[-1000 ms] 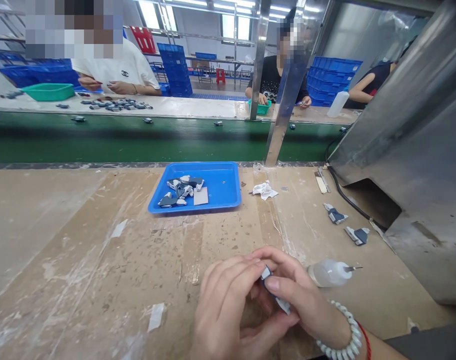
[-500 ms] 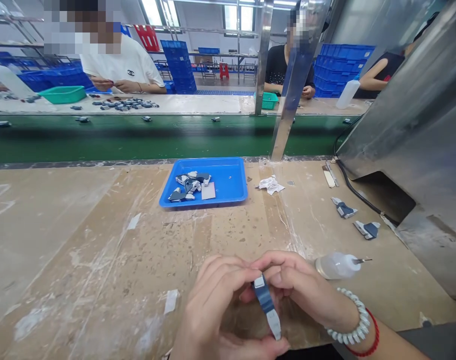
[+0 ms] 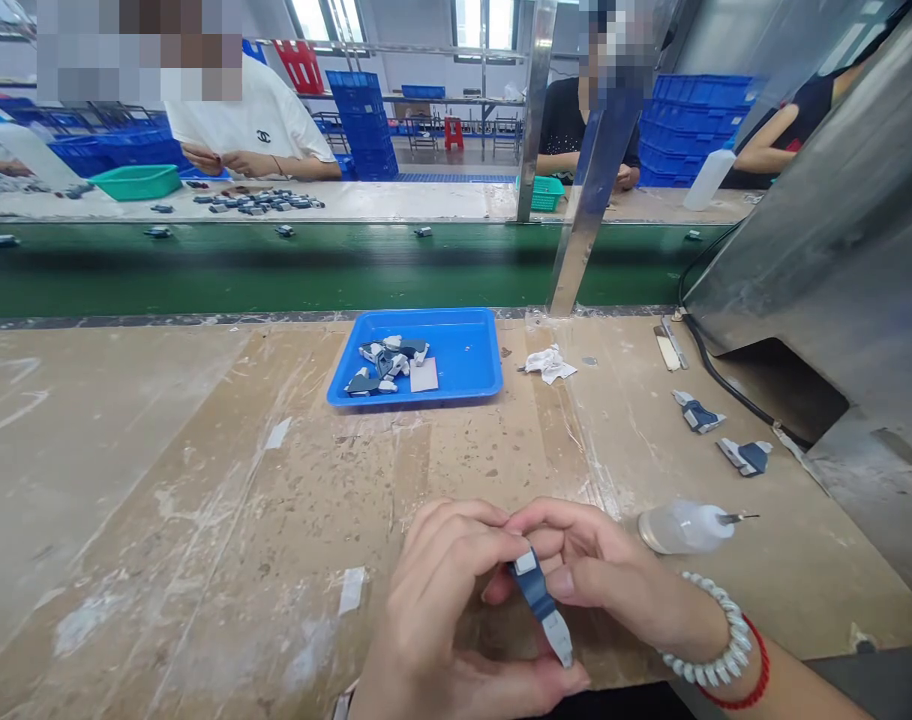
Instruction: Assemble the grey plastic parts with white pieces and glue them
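Observation:
A small dark-blue and light-grey plastic part (image 3: 537, 600) is held upright at a slant close to the front of the table. My left hand (image 3: 448, 600) grips it by its two ends, fingertips at the top and thumb under the lower tip. Around its upper half curls my right hand (image 3: 598, 560), with the thumb against the part's right side; some of its fingertips are hidden behind the part. Beside the right hand lies a clear squeeze bottle (image 3: 681, 527) with a thin metal nozzle. Two similar plastic parts (image 3: 697, 412) rest further right.
A blue tray (image 3: 463, 350) holds several similar parts and a pale square piece. A crumpled white tissue (image 3: 550, 364) lies right of it. Beyond runs a green conveyor (image 3: 351, 275) carrying parts; people work across it. A metal housing (image 3: 838, 300) and post (image 3: 587, 210) stand right.
My right thumb has slid slightly down the part's side. Both hands keep hold of the part. The parts on the conveyor have drifted left, and the view has shifted a little.

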Motion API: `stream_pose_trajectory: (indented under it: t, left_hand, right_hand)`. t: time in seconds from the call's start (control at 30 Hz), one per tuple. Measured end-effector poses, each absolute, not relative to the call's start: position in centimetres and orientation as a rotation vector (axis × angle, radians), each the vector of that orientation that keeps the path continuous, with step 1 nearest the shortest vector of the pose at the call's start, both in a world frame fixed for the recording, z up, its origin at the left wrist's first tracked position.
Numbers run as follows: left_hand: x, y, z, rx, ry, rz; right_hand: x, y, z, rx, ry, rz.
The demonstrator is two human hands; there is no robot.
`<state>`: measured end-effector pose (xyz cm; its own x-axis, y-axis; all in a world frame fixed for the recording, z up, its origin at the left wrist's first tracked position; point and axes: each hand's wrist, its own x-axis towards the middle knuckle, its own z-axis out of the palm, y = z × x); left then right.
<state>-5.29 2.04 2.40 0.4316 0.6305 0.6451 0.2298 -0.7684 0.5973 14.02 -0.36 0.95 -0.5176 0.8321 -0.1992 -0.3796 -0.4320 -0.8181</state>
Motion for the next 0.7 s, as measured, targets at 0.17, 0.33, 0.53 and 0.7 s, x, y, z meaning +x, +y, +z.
stream_pose_trajectory:
  t: [0.17,0.33,0.53,0.7]
  left_hand:
    - [-5.16,2.07,2.17,2.261,0.720,1.276]
    - [-4.92,2.01,2.21,2.278,0.711,1.267]
    - [-5.09,1.99,2.24,2.308,0.766,1.223]
    - [-5.02,2.05,2.25,2.253,0.797,1.238]
  right_hand:
    - [14.03,-0.40,0.88,-0.779,-0.928,2.037]
    - [13.79,-0.07,0.67,-0.780,-0.920,2.022]
    - [13.58,0.04,1.17,-0.912,-0.956,1.973]
    - [13.58,-0.07,1.67,-0.933,-0.863,1.985]
